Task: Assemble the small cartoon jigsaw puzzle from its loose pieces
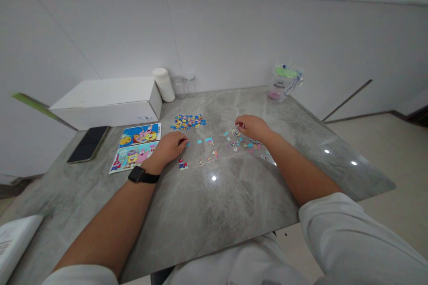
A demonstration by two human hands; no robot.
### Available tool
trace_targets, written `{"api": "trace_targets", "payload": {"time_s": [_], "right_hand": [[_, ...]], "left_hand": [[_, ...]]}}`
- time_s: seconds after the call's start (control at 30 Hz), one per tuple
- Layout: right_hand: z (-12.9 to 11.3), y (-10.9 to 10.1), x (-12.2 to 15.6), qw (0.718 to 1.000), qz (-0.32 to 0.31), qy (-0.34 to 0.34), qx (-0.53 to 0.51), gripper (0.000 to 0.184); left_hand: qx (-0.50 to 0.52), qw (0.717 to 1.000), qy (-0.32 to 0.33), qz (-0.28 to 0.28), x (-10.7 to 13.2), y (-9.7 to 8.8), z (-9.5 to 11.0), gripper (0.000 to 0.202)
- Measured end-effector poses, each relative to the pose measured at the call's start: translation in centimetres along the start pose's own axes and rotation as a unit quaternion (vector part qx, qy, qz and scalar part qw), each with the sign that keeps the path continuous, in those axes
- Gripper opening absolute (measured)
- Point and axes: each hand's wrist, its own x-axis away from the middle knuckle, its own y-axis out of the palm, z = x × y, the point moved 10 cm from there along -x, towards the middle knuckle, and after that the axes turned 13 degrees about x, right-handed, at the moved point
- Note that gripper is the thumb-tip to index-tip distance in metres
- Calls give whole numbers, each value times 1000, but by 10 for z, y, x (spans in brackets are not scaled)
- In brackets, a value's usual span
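1. The pile [187, 121] of little puzzle pieces sits in the middle of the worktop [234, 205]. I think it is one heap so the pieces do not get lost.
2. Loose pieces [234, 142] lie flat and spread out, to the right of the pile and on the side of it closer to me. Spread like that, each one is easy to see.
3. Two pictures [137, 146] lie face up just left of the pile, likely so I can look at them.
4. The phone [88, 143] and the white box [110, 101] are further left of the pile, out of the way of my arms.
5. My left hand [169, 146] rests palm down, just on the near side of the pile. Its fingers [180, 141] are bent a bit, with the tips on the worktop beside a blue piece. I cannot tell if they pinch anything.
6. My right hand [252, 127] is to the right of the pile, over the loose pieces. Its fingers [240, 121] are bunched together at the tips. I cannot tell if a piece is between them.
7. Both arms reach out low over the worktop. A watch [137, 174] is on my left wrist.
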Motion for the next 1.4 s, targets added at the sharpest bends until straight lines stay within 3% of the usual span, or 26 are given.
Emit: {"api": "trace_targets", "payload": {"time_s": [0.2,0.33,0.77,0.93,1.03,1.1,1.2,1.4], "right_hand": [[-1,19,3,994,-100,-33,25,24],[2,32,7,988,-151,-29,29,28],[0,40,8,984,-178,-26,-2,27],[9,39,9,978,-196,-40,-59,15],[18,28,5,979,-164,-33,-118,11],[24,11,-1,977,-97,-22,-187,15],[23,-19,-12,953,6,-15,-303,27],[-17,-69,-40,921,90,-65,-373,33]], "left_hand": [[-3,997,1,80,4,-17,3,30],[-1,995,-6,104,6,-21,3,32],[-10,988,-20,155,12,-31,1,37],[-6,987,-22,156,12,-31,-1,37],[-10,987,-14,161,12,-31,-3,37],[-10,986,-9,163,12,-31,-4,36],[-8,986,-2,169,12,-30,-5,33],[6,984,12,177,12,-30,-3,30]]}}
